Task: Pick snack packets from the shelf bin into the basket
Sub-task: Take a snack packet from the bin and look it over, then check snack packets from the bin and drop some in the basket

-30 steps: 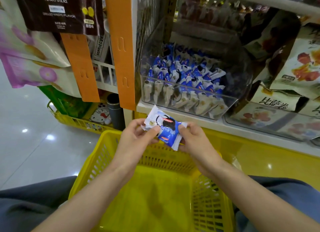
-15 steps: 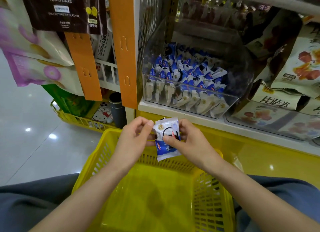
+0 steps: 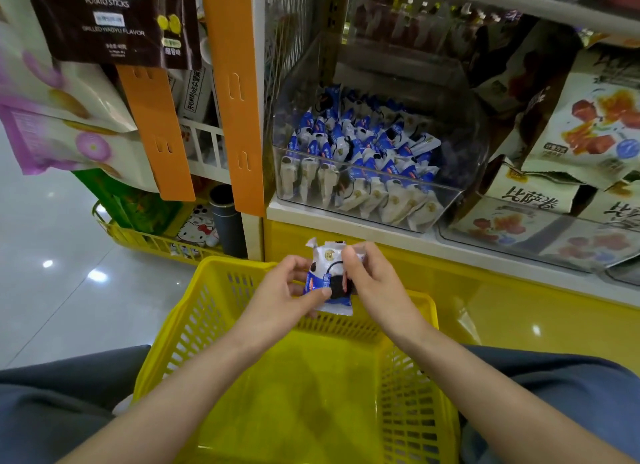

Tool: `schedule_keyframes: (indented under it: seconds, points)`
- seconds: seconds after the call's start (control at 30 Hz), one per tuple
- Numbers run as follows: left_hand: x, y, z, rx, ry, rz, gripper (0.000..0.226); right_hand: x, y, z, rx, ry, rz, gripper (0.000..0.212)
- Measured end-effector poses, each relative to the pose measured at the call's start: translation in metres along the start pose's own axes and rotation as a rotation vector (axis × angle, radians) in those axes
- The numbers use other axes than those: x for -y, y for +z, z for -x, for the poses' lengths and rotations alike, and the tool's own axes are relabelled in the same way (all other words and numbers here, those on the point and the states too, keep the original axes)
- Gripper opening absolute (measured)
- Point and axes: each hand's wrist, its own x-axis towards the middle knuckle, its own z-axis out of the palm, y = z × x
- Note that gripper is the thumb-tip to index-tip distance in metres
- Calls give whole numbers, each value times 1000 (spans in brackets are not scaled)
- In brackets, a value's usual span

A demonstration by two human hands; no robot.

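A white and blue snack packet [image 3: 327, 276] stands upright between my two hands, over the far rim of the yellow basket [image 3: 221, 311]. My left hand [image 3: 280, 297] pinches its lower left side with thumb and fingers. My right hand [image 3: 374, 283] pinches its upper right edge. The basket sits on my lap and its floor shows no packets. Above it, a clear shelf bin [image 3: 460, 173] holds several more of the same blue and white packets [image 3: 363, 152].
An orange shelf post [image 3: 235, 93] rises left of the bin. Larger snack bags [image 3: 585, 128] fill the shelf on the right, over a second clear tray [image 3: 536, 242]. Hanging bags [image 3: 69, 93] and a low yellow basket [image 3: 145, 238] stand left, beside glossy floor.
The packet has turned from slanted to upright between my hands. My hands shifted slightly right and regripped; my right hand moved to the packet's top edge.
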Motion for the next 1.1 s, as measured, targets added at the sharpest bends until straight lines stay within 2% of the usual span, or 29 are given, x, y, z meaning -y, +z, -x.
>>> schedule_keyframes:
  seconds: [0.1, 0.2, 0.37, 0.43, 0.47, 0.5, 0.57, 0.63, 0.77, 0.97, 1.1]
  points:
    - [6, 2, 1, 124, -11, -77, 25, -6, -14, 2, -69, -69, 113, 16]
    - [17, 8, 4, 212, -43, -107, 25, -15, -26, 8, -81, -50, 142, 21]
    - [44, 24, 11, 230, -113, -78, 25, -41, -32, 31, -33, 38, 82, 24]
    - [58, 31, 11, 246, -131, -77, 20, -53, -40, 36, -1, 70, 53, 19]
    - [67, 35, 11, 257, -151, -81, 18, -61, -48, 39, -43, 79, 79, 14]
    - [77, 39, 10, 260, -176, -92, 17, -75, -59, 41, -144, 83, 168, 9]
    - [103, 44, 3, 224, -239, -132, 16, -108, -83, 46, -323, 138, 452, 21]
    - [133, 50, -5, 156, -314, -193, 20, -138, -97, 55, -355, 277, 599, 35]
    - [198, 61, -17, 65, -439, -311, 33, -182, -94, 66, -256, 387, 430, 43]
    - [264, 83, -25, 64, -547, -403, 38, -194, -93, 66, -402, 338, 347, 46]
    - [290, 96, -32, 111, -575, -500, 33, -196, -92, 66, -433, 331, 283, 26]
